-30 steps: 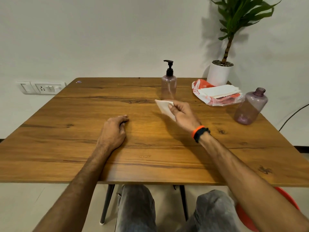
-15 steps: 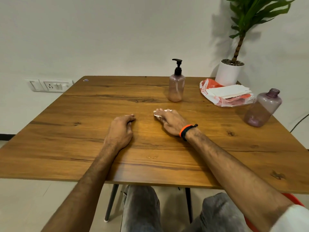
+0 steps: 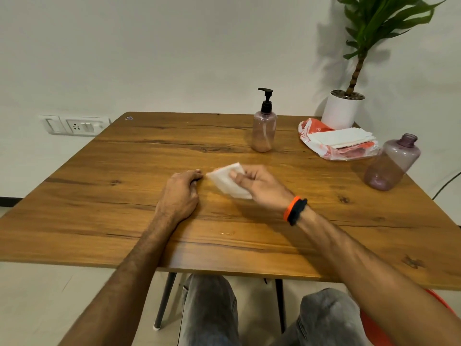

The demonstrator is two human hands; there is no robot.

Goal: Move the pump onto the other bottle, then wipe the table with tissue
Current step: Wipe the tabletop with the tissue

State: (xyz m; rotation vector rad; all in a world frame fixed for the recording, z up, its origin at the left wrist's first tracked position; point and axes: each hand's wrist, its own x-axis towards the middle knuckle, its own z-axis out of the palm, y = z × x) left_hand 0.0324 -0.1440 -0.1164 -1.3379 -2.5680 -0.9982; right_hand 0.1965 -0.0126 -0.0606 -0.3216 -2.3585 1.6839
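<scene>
A black pump point(image 3: 266, 101) sits screwed on a slim pinkish bottle point(image 3: 264, 132) at the back middle of the wooden table point(image 3: 99, 196). A wider purple bottle point(image 3: 391, 162) stands uncapped near the right edge. My right hand point(image 3: 259, 184) grips a folded white tissue point(image 3: 228, 181), lifted slightly off the table centre and blurred. My left hand point(image 3: 180, 194) rests on the table just left of the tissue, fingers curled, holding nothing.
An orange-and-clear plastic pack with a stack of white tissues point(image 3: 341, 138) lies at the back right. A white pot point(image 3: 341, 112) with a green plant stands behind it. A wall socket panel point(image 3: 74, 124) is at the left.
Half a second ago my right hand pressed the tissue flat on the table. It has since turned and raised the tissue, which now shows. My left hand stayed put.
</scene>
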